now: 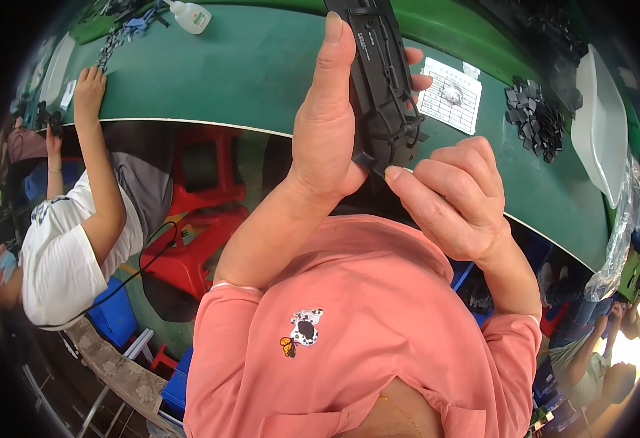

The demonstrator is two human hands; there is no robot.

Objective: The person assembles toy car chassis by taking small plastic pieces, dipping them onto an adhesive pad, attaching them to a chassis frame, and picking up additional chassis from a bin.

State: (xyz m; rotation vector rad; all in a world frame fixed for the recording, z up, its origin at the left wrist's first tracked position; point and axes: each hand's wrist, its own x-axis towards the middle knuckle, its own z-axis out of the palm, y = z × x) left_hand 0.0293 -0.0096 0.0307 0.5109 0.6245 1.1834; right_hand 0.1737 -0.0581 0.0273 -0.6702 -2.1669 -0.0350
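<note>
A long black plastic device housing (pixel 380 73) with thin black cables along it is held up in front of me, above the table's near edge. My left hand (pixel 327 117) wraps round it, thumb along its left side and fingertips showing past its right edge. At the lower end of the housing, my right hand (pixel 455 193) is closed in a pinch of thumb and forefinger. A small dark flat piece (pixel 368 162) sits by those fingertips, at the housing's lower end. Whether the right fingers grip that piece or the housing itself is hard to make out.
A pile of small black pieces (pixel 537 120) lies right on the green table (pixel 240 73), near a white tray (pixel 599 117) and a printed sheet (pixel 451 95). A white bottle (pixel 189 17) stands far left. A co-worker in a white shirt (pixel 64 255) sits left, beside red stools (pixel 207 175).
</note>
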